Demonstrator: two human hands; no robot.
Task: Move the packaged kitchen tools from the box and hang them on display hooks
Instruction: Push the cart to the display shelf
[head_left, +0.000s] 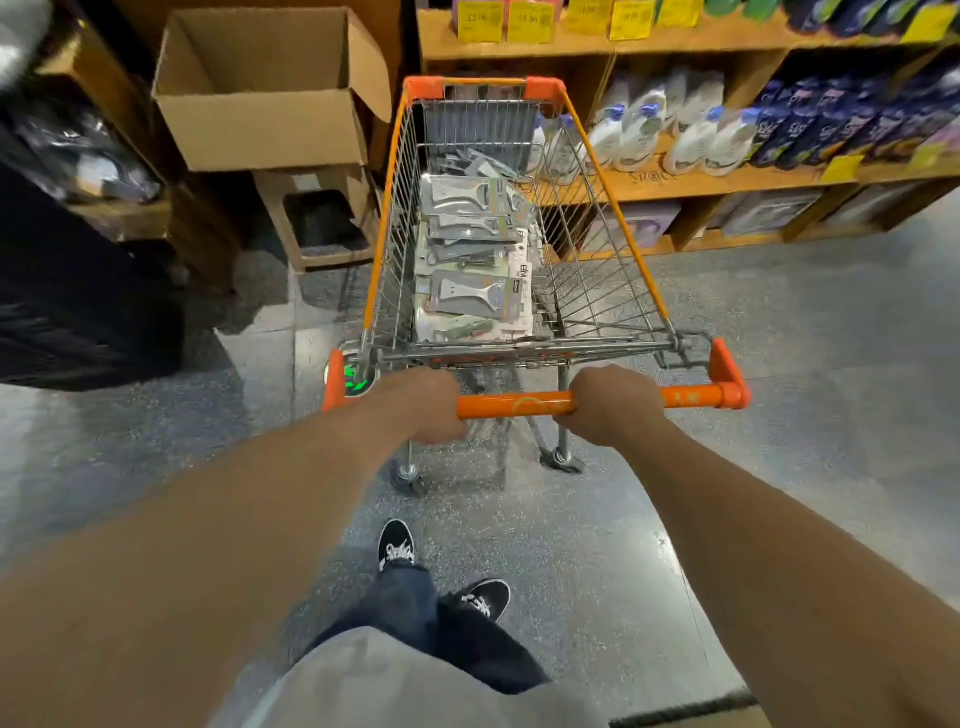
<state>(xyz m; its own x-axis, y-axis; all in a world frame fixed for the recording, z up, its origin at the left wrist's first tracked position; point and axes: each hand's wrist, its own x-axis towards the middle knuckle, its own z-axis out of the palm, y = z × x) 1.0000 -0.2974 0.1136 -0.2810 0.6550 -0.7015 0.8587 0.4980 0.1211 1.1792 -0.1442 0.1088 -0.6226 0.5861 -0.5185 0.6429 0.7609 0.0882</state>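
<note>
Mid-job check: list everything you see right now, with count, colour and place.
shopping cart: one, wire with orange trim, centre.
packaged kitchen tools: a pile, count unclear, grey, in the cart.
cardboard box: one, brown, open, upper left.
wooden shelves: brown, upper right.
bottles: several, white, middle shelf.
pouches: many, dark blue, right of the bottles.
price tags: several, yellow, shelf edges.
shoes: two, black, bottom centre.
left hand: grips the orange handle, left part.
right hand: grips the handle, right part.
</note>
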